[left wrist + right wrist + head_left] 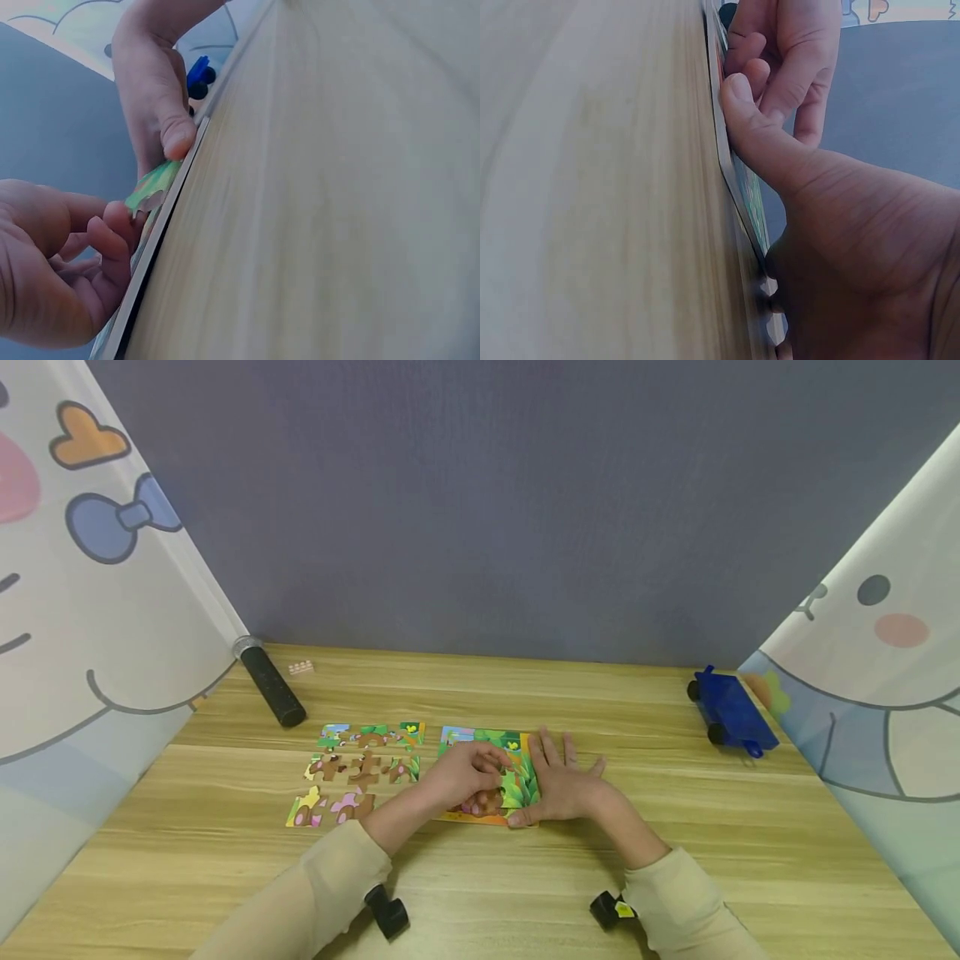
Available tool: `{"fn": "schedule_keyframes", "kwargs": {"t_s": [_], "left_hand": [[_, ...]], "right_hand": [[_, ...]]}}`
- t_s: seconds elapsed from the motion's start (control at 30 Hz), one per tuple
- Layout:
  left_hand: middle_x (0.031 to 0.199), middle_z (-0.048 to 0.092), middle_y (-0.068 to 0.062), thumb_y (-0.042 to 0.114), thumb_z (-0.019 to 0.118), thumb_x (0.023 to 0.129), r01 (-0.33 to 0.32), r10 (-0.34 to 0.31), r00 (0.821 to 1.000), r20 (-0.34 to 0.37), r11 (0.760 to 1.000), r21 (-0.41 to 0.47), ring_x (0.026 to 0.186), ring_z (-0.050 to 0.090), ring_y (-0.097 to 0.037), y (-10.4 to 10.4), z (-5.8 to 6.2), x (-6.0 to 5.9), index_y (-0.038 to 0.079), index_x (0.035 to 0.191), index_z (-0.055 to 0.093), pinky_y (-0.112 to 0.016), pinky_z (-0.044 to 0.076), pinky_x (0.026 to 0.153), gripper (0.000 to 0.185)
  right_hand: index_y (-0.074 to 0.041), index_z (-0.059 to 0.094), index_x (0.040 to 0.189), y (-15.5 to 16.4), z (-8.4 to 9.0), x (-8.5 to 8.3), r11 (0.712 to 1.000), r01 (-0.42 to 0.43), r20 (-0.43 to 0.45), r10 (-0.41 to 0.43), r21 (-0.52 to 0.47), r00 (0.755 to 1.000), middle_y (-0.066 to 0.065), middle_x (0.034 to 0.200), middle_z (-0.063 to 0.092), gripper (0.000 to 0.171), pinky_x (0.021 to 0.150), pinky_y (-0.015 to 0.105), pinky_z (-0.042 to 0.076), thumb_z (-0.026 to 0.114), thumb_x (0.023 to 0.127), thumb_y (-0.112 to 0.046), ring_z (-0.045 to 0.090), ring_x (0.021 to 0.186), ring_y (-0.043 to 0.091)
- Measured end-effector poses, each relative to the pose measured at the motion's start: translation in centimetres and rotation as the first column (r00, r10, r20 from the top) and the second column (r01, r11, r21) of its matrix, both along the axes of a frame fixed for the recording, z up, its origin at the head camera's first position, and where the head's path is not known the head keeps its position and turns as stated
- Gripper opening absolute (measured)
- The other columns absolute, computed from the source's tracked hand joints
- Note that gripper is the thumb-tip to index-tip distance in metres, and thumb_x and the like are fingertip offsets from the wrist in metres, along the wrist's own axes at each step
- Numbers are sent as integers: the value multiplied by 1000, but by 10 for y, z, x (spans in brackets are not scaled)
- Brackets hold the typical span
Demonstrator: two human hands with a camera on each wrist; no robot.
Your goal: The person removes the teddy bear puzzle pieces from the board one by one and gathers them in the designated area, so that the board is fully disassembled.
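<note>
A light wooden table is backed by a grey-blue wall. Both sides are closed off by white cartoon-printed curtains — evenly lit.

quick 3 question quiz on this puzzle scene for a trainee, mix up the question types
1. True or false: the right hand lies flat on the puzzle board.
2. Multiple choice: the loose pieces lie on which side of the board in the head view? A) left B) right C) behind it
3. Fill in: the blue toy sits at the table's far ____ corner.

Key:
1. True; its fingers are straight and its thumb rests at the near edge.
2. A
3. right

The left hand curls its fingers over a piece on the board.
</note>
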State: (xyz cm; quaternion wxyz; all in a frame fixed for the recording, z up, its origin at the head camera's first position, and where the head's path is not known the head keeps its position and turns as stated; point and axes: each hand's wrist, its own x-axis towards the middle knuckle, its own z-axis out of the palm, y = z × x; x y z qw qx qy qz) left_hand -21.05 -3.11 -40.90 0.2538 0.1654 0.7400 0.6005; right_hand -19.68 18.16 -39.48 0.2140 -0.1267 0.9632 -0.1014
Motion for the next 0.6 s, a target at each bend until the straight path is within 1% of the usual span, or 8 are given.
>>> {"fn": "schedule_keyframes", "kwargs": {"t_s": [0.13,0.2,0.27,0.37,0.47,0.53,0.6], "left_hand": [[93,68,-16,1,62,99,-27,27,1000,1,1000,-4,45,55,-14,-6,5,0,2,123,64,-22,41,39,24],[90,68,-17,1,61,99,-20,20,1000,0,1000,6,46,55,-15,-10,5,0,1,124,64,-23,40,40,25],[84,66,-19,0,61,98,-6,6,1000,-10,1000,20,47,56,-16,-14,6,0,0,125,64,-25,41,42,27],[81,66,-21,-1,61,97,8,-7,1000,-21,999,37,51,56,-18,-22,5,-1,-1,125,64,-28,46,46,28],[90,67,-17,2,62,98,-10,10,999,-36,1000,12,57,60,-19,-30,4,-1,1,124,65,-29,49,52,26],[96,68,-15,2,63,98,-29,29,999,-31,1000,-5,60,61,-20,-36,4,-1,2,123,65,-29,48,54,26],[98,68,-14,3,64,98,-45,45,999,-23,999,-21,61,61,-20,-41,4,0,2,123,65,-28,46,55,25]], "right_hand": [[-6,-2,162,1,0,-1,1000,0,7,0,0,1000,14,166,-15,136,94,89,-3,71,72,-79,-16,148,47],[-6,-1,162,2,-1,-2,1000,-1,11,1,-4,1000,14,167,-14,137,94,89,-3,71,72,-79,-15,148,47],[-8,-4,162,3,-2,-3,1000,3,30,-3,-1,1000,12,166,-17,139,96,87,-4,71,71,-81,-18,148,45],[-11,-9,161,5,-2,-4,1000,10,59,-10,-5,998,8,165,-21,140,97,86,-5,70,70,-82,-21,147,42],[-10,-8,161,6,0,-4,1000,11,53,-10,-21,999,8,166,-19,141,96,87,-5,72,69,-81,-19,148,42],[-9,-5,162,7,2,-3,1000,9,40,-8,-29,999,10,167,-16,140,95,88,-5,73,70,-79,-16,149,43],[-7,-3,162,8,2,-2,999,6,26,-5,-36,1000,11,168,-13,138,94,89,-5,74,71,-77,-13,150,44]]}}
